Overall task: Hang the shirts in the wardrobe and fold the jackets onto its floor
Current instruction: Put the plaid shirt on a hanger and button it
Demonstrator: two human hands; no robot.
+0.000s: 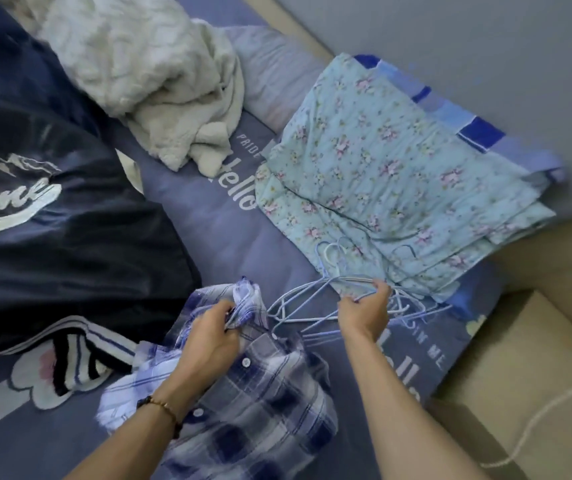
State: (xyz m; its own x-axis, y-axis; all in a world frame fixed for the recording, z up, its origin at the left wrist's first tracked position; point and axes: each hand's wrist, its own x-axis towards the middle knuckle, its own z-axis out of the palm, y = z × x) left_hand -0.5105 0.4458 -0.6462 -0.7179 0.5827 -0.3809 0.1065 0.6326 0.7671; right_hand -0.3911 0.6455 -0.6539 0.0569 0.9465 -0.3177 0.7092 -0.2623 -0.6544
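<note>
Plaid shirt (253,403) bunched on the bed, one hand on its collar, the other on the hangers.

The blue-and-white checked shirt lies crumpled at 6 o'clock on the blue-grey bedsheet (208,230); the left hand (208,336) has its fingers curled round the collar end, clamped on the cloth. Just toward 3 o'clock of it, the right hand (364,311) pinches a tangle of pale blue wire hangers (312,299), fingers closed on the top wire, the hooks pointing to 12 o'clock. Beyond them, at 1 to 2 o'clock, sits a folded floral light-blue cloth (381,161) over striped blue fabric (478,133). A cream fleecy garment (146,71) is heaped at 11 o'clock, and a dark navy jacket (63,216) with white lettering fills 9 o'clock. A cardboard box (526,368) stands at 4 o'clock beside the bed.
</note>
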